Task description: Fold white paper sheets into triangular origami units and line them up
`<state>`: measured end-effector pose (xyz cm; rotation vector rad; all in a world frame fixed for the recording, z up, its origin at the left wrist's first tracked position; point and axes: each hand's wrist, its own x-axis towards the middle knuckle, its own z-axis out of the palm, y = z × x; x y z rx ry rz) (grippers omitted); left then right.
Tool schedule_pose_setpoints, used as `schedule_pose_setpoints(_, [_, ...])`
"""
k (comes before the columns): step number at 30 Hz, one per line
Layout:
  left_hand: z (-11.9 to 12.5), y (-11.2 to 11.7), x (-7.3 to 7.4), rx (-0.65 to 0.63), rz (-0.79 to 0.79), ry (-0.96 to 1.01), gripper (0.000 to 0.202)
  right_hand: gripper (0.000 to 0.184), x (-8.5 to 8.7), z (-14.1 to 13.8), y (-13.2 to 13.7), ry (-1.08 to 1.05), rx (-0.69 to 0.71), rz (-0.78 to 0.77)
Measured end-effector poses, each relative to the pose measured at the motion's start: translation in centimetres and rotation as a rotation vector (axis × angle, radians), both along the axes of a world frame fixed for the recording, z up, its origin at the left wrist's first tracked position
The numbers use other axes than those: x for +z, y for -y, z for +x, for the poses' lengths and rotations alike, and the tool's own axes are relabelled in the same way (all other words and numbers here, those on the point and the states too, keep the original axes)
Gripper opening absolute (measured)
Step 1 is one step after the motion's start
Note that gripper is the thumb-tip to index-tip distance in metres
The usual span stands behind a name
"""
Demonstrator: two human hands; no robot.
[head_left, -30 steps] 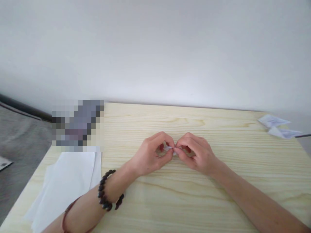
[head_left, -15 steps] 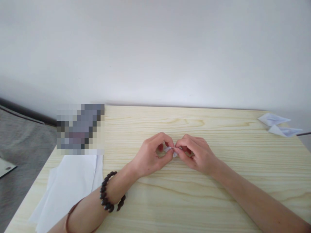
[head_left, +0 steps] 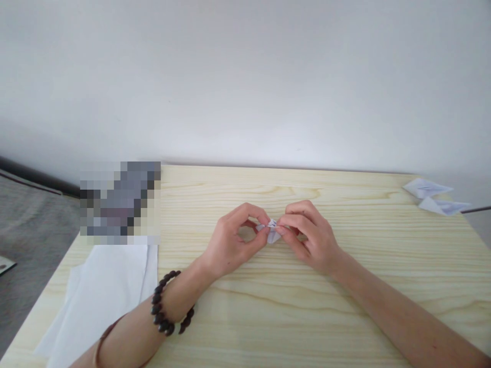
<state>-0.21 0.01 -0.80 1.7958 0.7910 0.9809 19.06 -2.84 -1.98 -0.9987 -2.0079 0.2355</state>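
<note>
Small folded paper (head_left: 273, 235), white with dark marks, just below frame centre, held at bench (head_left: 230, 186); whether touching the surface, cannot tell. Pinched on its left side by left hand (head_left: 230, 243), grip narrow, thumb and finger on the paper; on its right side by right hand (head_left: 316, 240), same narrow pinch. Dark bead bracelet (head_left: 162, 319) on left wrist, lower left of centre; thin brown band (head_left: 98, 347) farther up same forearm. Two folded white pieces (head_left: 427, 188) at right of frame, close together by bench's far corner. Overlapping white sheets (head_left: 102, 286), lower left, partly covered by left forearm. Pixelated dark object (head_left: 128, 197) just above sheets. Pale wall (head_left: 268, 76) across top.
</note>
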Motion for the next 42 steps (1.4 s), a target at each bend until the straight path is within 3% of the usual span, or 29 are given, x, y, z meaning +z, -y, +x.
schedule_pose_setpoints(5, [0.1,0.0,0.1,0.039,-0.035,0.047,0.009,0.013,0.1,0.0,-0.2,-0.053,-0.023,-0.021])
schedule_pose_setpoints(18, [0.2,-0.3,-0.1,0.074,-0.307,0.192,0.013,0.010,-0.2,-0.2,-0.4,-0.257,-0.124,-0.200])
schedule_pose_setpoints(24, [0.1,-0.8,-0.2,0.082,-0.333,0.084,0.027,0.008,-0.1,-0.1,-0.3,-0.316,-0.164,-0.243])
schedule_pose_setpoints(30, [0.1,-0.9,-0.1,0.071,-0.405,0.205,0.014,0.008,0.0,-0.3,-0.5,-0.437,-0.165,-0.243])
schedule_pose_setpoints(35, [-0.3,-1.0,0.1,0.153,-0.265,0.107,0.014,0.005,-0.3,-0.2,-0.5,-0.526,-0.161,-0.274])
schedule_pose_setpoints(39, [-1.0,-1.0,0.0,0.078,-0.044,-0.044,0.010,0.004,-0.2,-0.2,-0.5,-0.498,-0.147,-0.248])
schedule_pose_setpoints(42, [-1.2,-1.0,0.2,0.058,0.024,-0.090,0.006,0.005,-0.1,-0.2,-0.5,-0.463,-0.144,-0.235])
